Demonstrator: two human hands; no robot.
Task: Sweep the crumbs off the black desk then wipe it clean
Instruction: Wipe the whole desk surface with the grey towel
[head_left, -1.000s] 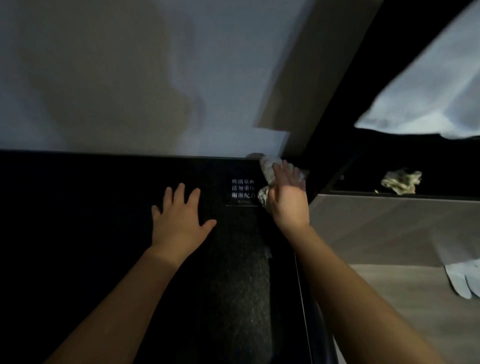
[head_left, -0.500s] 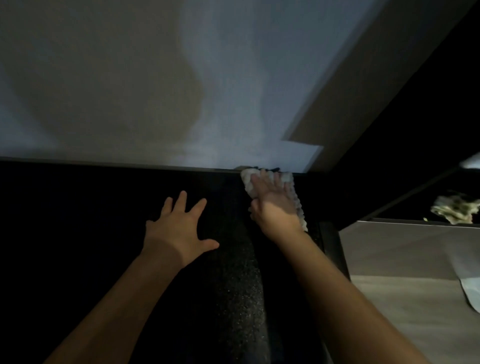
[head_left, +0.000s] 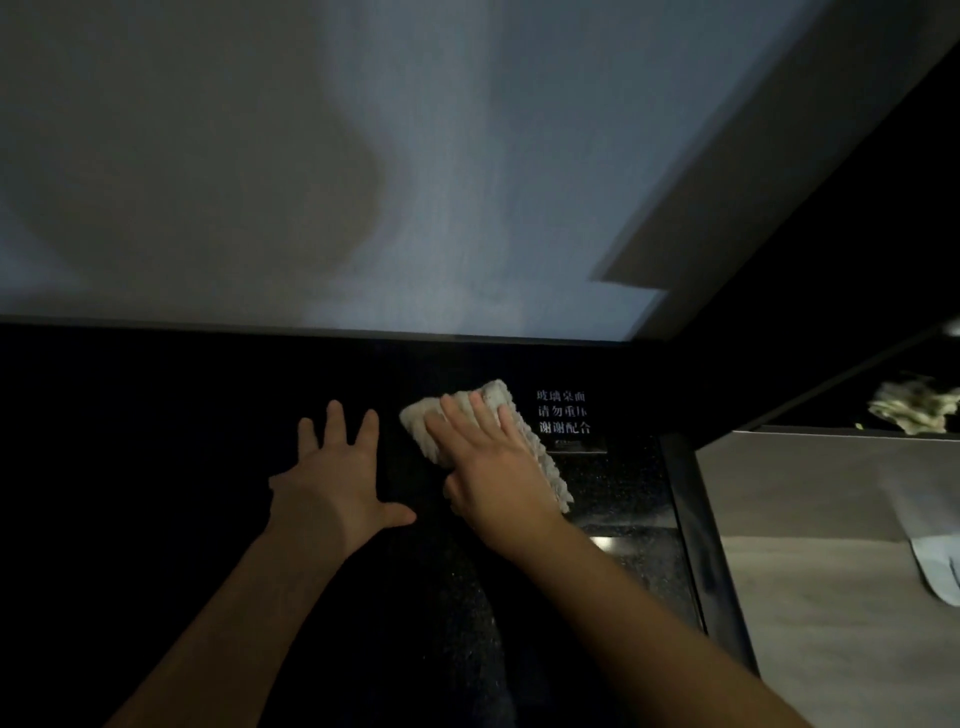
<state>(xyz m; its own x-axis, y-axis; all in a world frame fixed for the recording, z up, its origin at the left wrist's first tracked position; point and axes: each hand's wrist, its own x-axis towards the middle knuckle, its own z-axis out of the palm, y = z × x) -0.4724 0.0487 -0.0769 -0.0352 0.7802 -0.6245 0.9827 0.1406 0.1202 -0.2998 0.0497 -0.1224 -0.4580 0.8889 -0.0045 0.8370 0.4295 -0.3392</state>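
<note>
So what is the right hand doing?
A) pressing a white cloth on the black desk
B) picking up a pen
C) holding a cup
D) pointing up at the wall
A: the right hand lies with straight fingers on top of the white cloth, which sits flat on the black desk.

The desk (head_left: 156, 467) butts against the wall (head_left: 363, 156) behind it. The cloth (head_left: 496, 397) lies on the desk at rear centre-right, just left of the label (head_left: 563, 413). The right hand (head_left: 493, 467) rests flat on the cloth. The left hand (head_left: 332, 478) rests flat on the desk just left of the cloth, apart from it. A panel (head_left: 831, 493) stands right of the desk, and a wad (head_left: 919, 408) lies beyond it.
</note>
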